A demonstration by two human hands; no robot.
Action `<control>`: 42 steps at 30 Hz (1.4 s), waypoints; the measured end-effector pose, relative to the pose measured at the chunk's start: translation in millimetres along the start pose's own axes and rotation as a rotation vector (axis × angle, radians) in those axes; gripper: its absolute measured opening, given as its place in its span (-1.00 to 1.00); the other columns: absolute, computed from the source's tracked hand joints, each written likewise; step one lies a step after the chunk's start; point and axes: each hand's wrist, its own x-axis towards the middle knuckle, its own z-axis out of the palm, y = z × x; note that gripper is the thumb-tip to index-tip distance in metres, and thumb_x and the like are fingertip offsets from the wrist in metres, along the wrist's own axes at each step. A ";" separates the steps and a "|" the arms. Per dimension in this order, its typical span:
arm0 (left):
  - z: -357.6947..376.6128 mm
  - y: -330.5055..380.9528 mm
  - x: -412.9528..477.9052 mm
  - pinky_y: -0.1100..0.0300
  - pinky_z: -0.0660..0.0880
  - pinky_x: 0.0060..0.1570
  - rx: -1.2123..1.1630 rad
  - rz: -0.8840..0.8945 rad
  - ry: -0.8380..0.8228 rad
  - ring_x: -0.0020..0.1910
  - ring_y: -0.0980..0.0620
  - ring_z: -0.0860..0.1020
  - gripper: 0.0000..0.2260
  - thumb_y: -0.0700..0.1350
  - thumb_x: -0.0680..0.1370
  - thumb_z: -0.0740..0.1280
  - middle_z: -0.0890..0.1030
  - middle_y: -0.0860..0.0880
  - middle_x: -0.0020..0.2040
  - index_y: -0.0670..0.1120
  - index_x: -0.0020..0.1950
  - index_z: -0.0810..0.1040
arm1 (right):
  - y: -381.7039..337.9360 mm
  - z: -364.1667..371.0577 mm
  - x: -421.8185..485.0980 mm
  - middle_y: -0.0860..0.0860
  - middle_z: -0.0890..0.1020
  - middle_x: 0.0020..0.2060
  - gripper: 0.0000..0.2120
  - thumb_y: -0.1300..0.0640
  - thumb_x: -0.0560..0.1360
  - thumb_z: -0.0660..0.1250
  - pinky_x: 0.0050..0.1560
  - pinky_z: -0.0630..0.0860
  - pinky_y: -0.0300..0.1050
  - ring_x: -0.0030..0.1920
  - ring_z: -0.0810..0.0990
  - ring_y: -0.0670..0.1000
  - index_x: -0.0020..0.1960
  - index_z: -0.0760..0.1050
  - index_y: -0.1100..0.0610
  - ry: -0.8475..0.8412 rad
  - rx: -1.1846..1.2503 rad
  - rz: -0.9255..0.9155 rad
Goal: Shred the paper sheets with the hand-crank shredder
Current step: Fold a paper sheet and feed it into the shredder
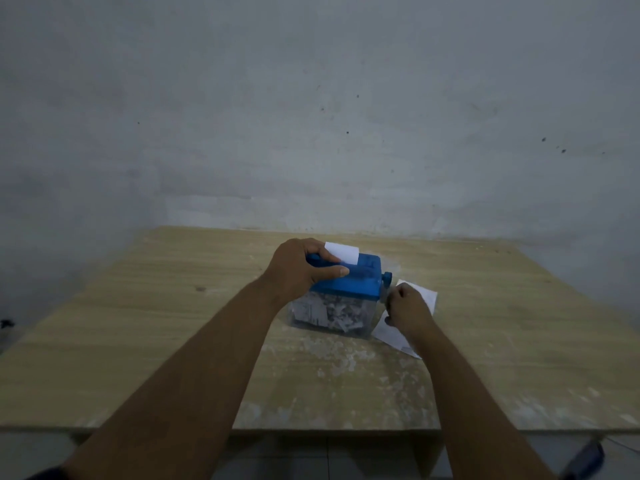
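Note:
A small shredder stands mid-table: a blue top (356, 280) over a clear bin (329, 315) packed with white shreds. A white paper sheet (343, 252) sticks up from the slot in the top. My left hand (301, 266) clamps the left end of the blue top, thumb lying across its front. My right hand (407, 308) is closed around the crank (386, 282) on the shredder's right side; the handle itself is hidden in my fist. More white paper sheets (426, 295) lie flat on the table under my right hand.
The wooden table (173, 323) is dusted with white paper bits in front of the shredder. A grey wall rises right behind the table's far edge. A dark blue object (585, 460) shows below the table's front edge at the lower right.

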 end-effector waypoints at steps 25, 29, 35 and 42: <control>0.0 -5.2 4.1 0.42 0.50 -0.15 0.041 -0.007 0.006 -0.04 0.22 0.62 -0.83 0.03 0.42 0.67 0.70 0.09 -0.01 0.01 -0.08 0.79 | -73.3 -64.4 -30.5 0.04 0.64 -0.31 -0.84 0.21 0.73 0.24 -0.22 0.50 -0.06 -0.36 0.50 -0.07 0.09 0.54 0.27 -0.152 0.136 -0.246; -0.7 -4.2 2.3 0.42 0.49 -0.13 0.053 -0.006 -0.002 -0.01 0.16 0.63 -0.85 0.06 0.42 0.66 0.70 0.10 -0.01 0.07 -0.09 0.78 | -85.3 -51.5 -12.4 -0.13 0.62 -0.42 -0.78 0.09 0.74 0.22 -0.30 0.49 -0.15 -0.38 0.50 -0.14 0.07 0.50 0.24 -0.073 0.141 -0.303; 0.5 -4.7 1.1 0.36 0.52 -0.08 0.050 -0.012 0.008 0.03 0.14 0.63 -0.83 0.08 0.41 0.66 0.70 0.12 0.02 0.08 -0.10 0.77 | -75.4 -35.6 27.6 0.04 0.63 -0.27 -0.69 0.02 0.71 0.28 -0.12 0.63 0.06 -0.26 0.53 0.05 0.05 0.50 0.30 -0.034 0.024 -0.225; 3.4 -6.4 -1.0 0.42 0.52 -0.13 0.011 -0.017 0.025 0.00 0.22 0.63 -0.80 0.04 0.40 0.68 0.71 0.12 0.02 0.02 -0.08 0.77 | -8.4 -6.2 19.7 0.15 0.51 -0.24 -0.77 0.20 0.72 0.17 -0.23 0.51 -0.02 -0.26 0.47 0.08 -0.09 0.46 0.20 -0.093 0.059 0.035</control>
